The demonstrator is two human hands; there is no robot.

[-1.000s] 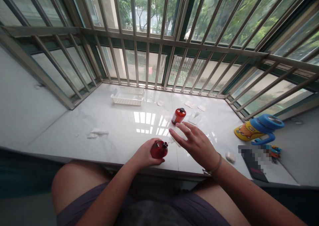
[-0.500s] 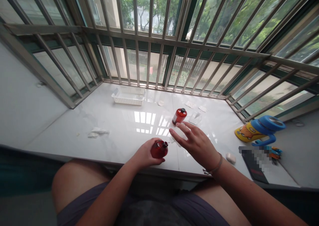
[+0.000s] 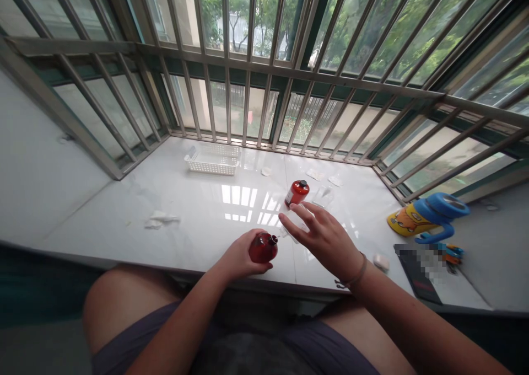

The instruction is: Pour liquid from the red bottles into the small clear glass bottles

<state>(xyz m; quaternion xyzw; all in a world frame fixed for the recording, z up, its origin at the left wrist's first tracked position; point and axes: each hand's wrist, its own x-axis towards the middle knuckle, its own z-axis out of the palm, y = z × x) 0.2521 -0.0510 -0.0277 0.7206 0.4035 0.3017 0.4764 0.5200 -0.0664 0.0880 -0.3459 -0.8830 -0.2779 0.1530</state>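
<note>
My left hand (image 3: 242,256) wraps round a dark red bottle (image 3: 261,248) near the table's front edge. The bottle is tilted, and its black neck (image 3: 273,240) points up and to the right. My right hand (image 3: 324,237) hovers to the right of it with fingers spread and bent. Beneath its fingers lies something clear and whitish (image 3: 285,232), partly covered and hard to make out. A second red bottle (image 3: 296,193) with a black cap and a pale label stands just beyond my right fingertips.
On the white tabletop (image 3: 198,215) are a white basket (image 3: 212,161), crumpled tissue (image 3: 161,219), small white scraps (image 3: 314,174) and a clear object (image 3: 323,196). At right sit a yellow-blue mug (image 3: 425,214), a dark flat object (image 3: 417,273) and a pale lump (image 3: 381,262). Metal bars (image 3: 264,65) line the window.
Almost nothing differs. The whole view has shifted very slightly; both hands and the bottles keep the same places relative to each other.
</note>
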